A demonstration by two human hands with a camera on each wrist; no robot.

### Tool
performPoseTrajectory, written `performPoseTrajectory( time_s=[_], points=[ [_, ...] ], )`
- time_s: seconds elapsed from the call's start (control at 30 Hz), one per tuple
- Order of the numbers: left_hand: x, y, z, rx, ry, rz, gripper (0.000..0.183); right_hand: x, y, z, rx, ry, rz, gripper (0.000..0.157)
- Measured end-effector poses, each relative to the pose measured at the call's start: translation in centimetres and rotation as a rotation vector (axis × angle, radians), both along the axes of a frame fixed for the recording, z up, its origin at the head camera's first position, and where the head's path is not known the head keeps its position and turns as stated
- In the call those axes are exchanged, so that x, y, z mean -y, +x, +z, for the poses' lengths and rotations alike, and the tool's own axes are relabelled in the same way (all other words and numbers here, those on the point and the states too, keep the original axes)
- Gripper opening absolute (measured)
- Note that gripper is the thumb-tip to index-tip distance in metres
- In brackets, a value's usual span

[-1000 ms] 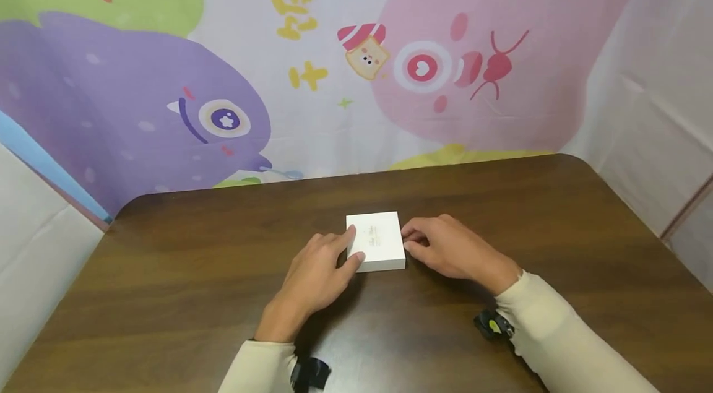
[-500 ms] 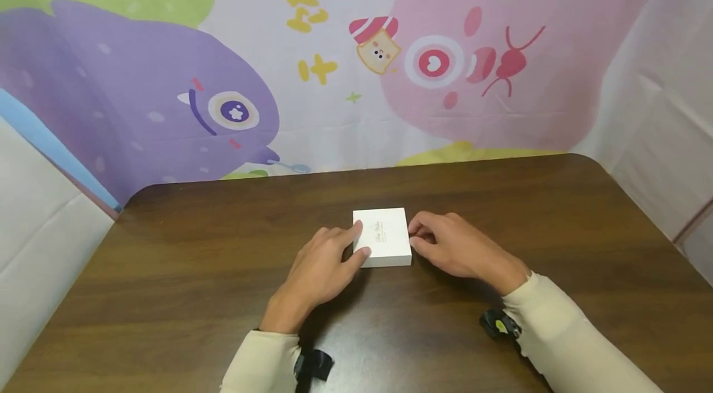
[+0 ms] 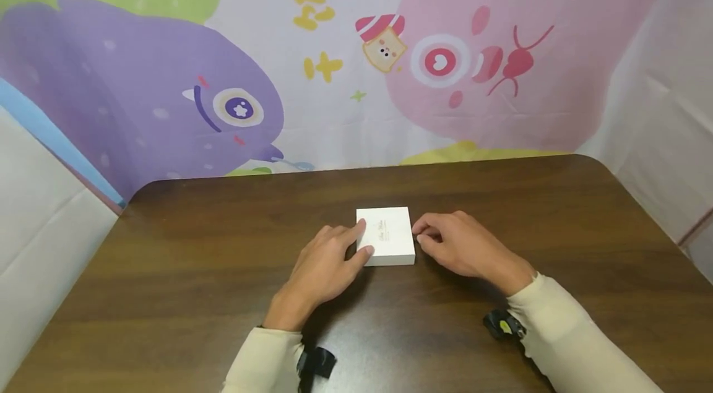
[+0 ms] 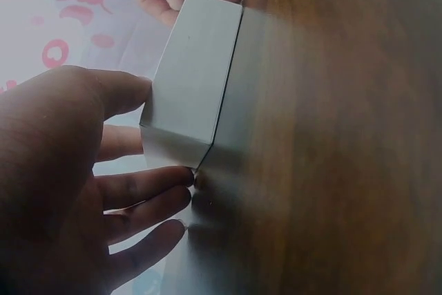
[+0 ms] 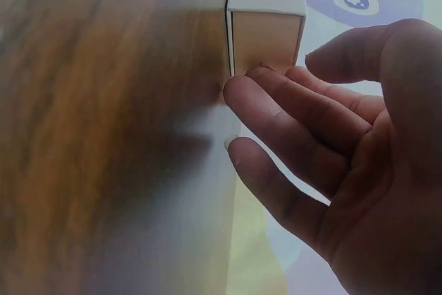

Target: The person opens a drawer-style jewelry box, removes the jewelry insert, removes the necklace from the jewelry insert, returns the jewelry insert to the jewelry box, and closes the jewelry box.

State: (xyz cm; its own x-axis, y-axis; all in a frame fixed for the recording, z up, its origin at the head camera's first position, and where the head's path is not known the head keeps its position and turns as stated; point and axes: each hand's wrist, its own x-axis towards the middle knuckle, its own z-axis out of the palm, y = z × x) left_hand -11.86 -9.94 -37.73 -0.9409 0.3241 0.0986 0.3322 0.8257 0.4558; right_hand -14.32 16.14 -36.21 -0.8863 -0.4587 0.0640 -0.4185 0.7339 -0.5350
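A flat white box (image 3: 390, 232) with gold lettering lies on the dark wooden table. My left hand (image 3: 323, 266) rests its thumb and index finger on the box's top near the left edge. In the left wrist view, the other fingers (image 4: 148, 188) extend loosely beside the box's near end. At the right end is my right hand (image 3: 468, 247), its fingers bent gently. The right wrist view shows its fingertips (image 5: 262, 74) at the recessed end panel (image 5: 266, 36), framed by the white outer cover; the thumb (image 5: 345, 56) stands apart from them. Exact fingertip contact is hard to tell.
The brown table (image 3: 195, 269) extends around the box on every side. A cartoon-printed cloth (image 3: 334, 120) hangs behind its far edge, and pale cloth (image 3: 663, 108) hangs at the right. Both wrists carry black straps with devices (image 3: 504, 323).
The head view has shifted slightly, so box and hands appear a little further right. My right thumb tip sits slightly nearer the index fingertip. The left hand keeps its place on the box.
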Motion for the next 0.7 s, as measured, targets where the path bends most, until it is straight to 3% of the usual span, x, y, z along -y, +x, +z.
performPoseTrajectory(
  time_s=[0.47,0.7],
  points=[
    [0.07,-0.12,0.13,-0.010,0.007,-0.007,0.056,0.02,-0.19,0.02,0.002,-0.006,0.003,0.014],
    [0.02,-0.07,0.10,0.001,0.011,-0.003,0.056,0.20,0.05,0.12,0.029,0.040,0.007,0.023]
  ],
)
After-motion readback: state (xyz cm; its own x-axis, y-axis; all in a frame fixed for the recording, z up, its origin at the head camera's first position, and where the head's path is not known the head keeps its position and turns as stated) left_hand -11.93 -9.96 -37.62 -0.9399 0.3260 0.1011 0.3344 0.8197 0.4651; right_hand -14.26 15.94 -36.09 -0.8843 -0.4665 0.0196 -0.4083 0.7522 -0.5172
